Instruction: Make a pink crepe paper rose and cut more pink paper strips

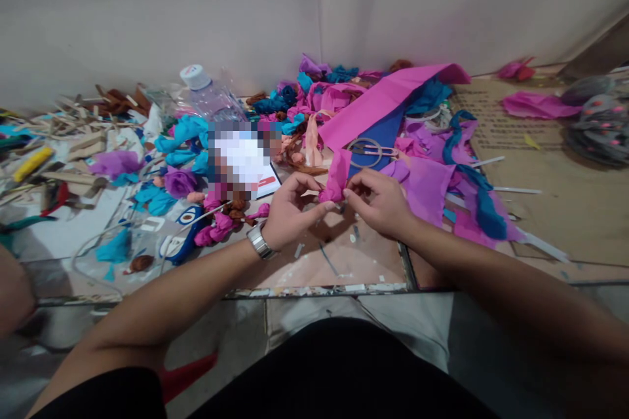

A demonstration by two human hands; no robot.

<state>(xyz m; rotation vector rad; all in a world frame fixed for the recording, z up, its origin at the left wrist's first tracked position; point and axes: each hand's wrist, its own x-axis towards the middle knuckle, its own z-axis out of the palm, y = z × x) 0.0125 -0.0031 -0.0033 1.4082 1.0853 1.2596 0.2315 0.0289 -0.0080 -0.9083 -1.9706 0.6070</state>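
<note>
While the left hand (298, 206) pinches the gathered base of the pink paper (338, 173), right of the bottle (210, 99) and nearer the person, the right hand (377, 204) grips its other side with the fingertips. I'd judge light, even pressure best, since thin paper could tear.

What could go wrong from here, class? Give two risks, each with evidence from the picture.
The pink paper, pinched by the left hand and right hand, might tear if pulled too hard.

The bottle is close behind the lit screen; if knocked, it could fall onto it.
</note>
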